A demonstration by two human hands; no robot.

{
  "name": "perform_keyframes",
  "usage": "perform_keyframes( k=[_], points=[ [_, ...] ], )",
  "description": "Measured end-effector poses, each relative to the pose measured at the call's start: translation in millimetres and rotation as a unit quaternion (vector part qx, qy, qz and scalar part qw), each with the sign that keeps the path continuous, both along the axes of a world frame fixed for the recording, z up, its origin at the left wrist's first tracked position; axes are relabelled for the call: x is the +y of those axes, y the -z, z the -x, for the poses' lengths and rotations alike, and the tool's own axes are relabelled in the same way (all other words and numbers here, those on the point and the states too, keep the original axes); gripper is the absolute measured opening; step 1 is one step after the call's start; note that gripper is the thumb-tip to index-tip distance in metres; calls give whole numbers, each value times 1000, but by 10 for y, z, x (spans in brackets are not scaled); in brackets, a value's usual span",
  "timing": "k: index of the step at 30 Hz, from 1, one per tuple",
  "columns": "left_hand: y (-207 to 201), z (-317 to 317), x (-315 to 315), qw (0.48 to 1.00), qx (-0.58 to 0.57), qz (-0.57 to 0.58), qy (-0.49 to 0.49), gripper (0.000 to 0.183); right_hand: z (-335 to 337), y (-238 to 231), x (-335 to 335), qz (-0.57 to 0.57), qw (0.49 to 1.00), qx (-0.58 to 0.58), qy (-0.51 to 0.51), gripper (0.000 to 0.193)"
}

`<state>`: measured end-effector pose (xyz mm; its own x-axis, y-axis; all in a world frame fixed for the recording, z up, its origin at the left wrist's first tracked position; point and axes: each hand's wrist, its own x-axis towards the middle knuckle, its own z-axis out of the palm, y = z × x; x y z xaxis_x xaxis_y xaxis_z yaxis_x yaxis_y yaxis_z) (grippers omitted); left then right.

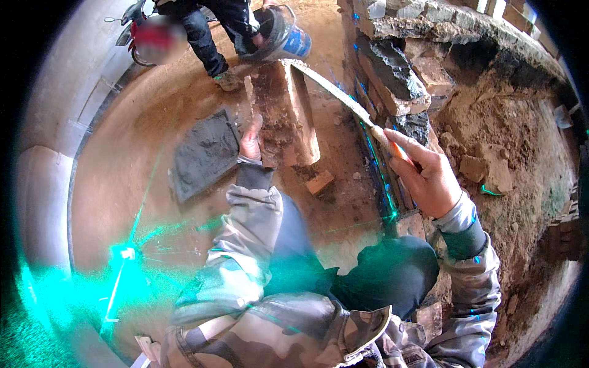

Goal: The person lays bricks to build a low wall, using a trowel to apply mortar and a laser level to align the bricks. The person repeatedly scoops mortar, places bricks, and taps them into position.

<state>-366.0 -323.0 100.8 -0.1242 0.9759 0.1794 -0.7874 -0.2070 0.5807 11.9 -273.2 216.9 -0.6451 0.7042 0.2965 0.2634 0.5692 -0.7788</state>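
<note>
Head view: left hand [250, 142] curls around a brown brick's [276, 116] edge, twelve o'clock; right hand [429, 175], three o'clock, grips a long-bladed tool [348, 101].

a head-worn fisheye view looks down from close above the left hand [251, 140] and right hand [431, 178].

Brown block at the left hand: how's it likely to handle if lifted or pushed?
The brown block is probably stiff, judging by its firm, squared edges. It may be heavy, since it looks dense and bulky beside the left hand. Its flat faces suggest it would sooner slide than roll.
</note>
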Motion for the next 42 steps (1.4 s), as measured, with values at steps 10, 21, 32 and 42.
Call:
perform_keyframes(
  k=[10,21,32,42],
  points=[
    [-1,-13,68,997,4,-46,-68,51,-57,8,-186,-4,998,-36,-43,44],
    [488,230,85,977,167,41,-128,50,-30,63,81,11,1000,-1,-13,45],
    [-92,59,122,962,104,94,-233,47,-705,-310,-218,164,946,-204,-193,50],
    [134,102,218,981,68,41,-178,50,-658,-43,-420,99,984,-135,-66,51]
  ],
)
